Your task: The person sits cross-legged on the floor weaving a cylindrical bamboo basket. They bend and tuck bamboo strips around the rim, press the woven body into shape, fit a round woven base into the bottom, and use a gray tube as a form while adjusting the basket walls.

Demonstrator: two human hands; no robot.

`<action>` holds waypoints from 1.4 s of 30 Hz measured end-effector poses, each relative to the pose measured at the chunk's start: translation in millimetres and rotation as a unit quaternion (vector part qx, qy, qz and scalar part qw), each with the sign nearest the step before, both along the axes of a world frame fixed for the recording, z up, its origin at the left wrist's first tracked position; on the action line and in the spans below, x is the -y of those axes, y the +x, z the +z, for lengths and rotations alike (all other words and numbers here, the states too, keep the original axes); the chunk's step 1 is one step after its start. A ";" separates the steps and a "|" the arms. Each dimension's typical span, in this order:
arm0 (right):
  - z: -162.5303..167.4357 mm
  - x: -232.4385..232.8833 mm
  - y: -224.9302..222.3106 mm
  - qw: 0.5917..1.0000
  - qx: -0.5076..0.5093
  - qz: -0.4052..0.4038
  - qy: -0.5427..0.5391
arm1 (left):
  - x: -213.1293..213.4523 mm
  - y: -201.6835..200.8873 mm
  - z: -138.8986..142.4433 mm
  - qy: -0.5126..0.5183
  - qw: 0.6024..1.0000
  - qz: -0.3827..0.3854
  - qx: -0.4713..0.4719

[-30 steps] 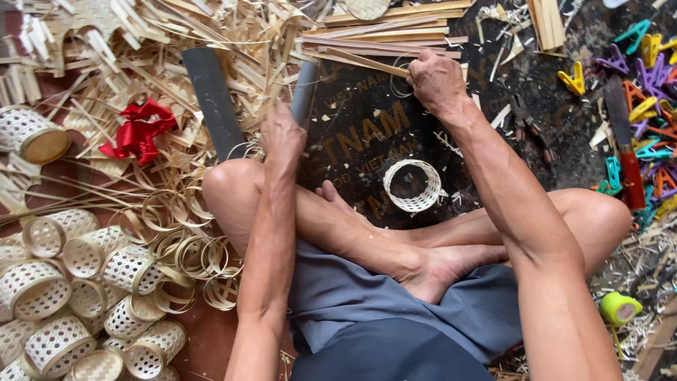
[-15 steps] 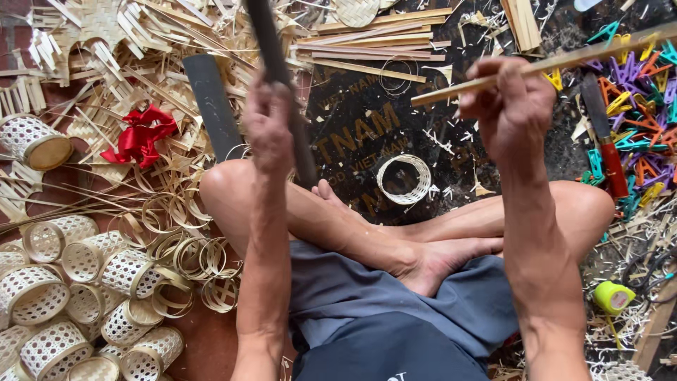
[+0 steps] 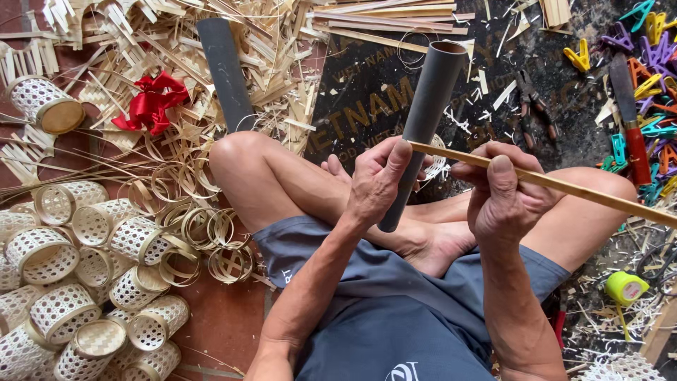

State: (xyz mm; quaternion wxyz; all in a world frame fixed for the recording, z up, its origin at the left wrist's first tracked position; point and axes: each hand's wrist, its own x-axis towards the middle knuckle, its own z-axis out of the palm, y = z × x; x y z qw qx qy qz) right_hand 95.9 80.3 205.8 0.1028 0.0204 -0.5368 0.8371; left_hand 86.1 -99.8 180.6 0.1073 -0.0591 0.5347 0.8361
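Grey plastic tube point(image 3: 421, 127), long and round, stands at a slant above the person's crossed legs: its open mouth points up and away toward the dark printed mat point(image 3: 367, 106), its lower end down toward the bare foot. Its long axis runs from upper right to lower left, tilted a little off upright. The left hand point(image 3: 377, 185) grips the tube around its lower half, fingers point(image 3: 367, 169) wrapped closed on it and the thumb pressed along its side.

Across the tube lies a thin pale bamboo strip point(image 3: 585, 194), its long axis nearly level, sloping down to the right and running out of the picture there. Its near end touches the tube just above the left thumb. The right hand point(image 3: 504, 194) is closed on the strip, thumb on top and fingers curled beneath.

Left of the legs, on the reddish floor point(image 3: 226, 317), sits a heap of small woven bamboo baskets point(image 3: 77, 282), round and pale, with loose bamboo rings point(image 3: 204, 233) beside them. Behind these lies a spread of bamboo splints and shavings point(image 3: 233, 56), with a second grey tube point(image 3: 226, 70) lying flat among them and a red ribbon bow point(image 3: 151, 99) nearby. At the far right are coloured plastic clips point(image 3: 649, 85), a red-handled knife point(image 3: 631, 120), dark pliers point(image 3: 532, 99) and, lower down, a small yellow-green tape measure point(image 3: 624, 287).
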 end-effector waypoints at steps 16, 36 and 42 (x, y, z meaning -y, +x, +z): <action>21.4 -88.0 45.4 0.979 0.066 -0.021 -0.192 | -3.5 22.6 25.4 0.170 0.981 -0.097 0.004; 77.4 -19.6 33.6 0.973 -0.113 0.021 0.201 | -3.4 23.3 14.5 0.047 0.989 -0.139 0.035; 25.0 -65.0 36.6 0.945 0.109 0.207 -0.228 | -1.8 24.9 34.3 0.114 0.928 -0.355 -0.013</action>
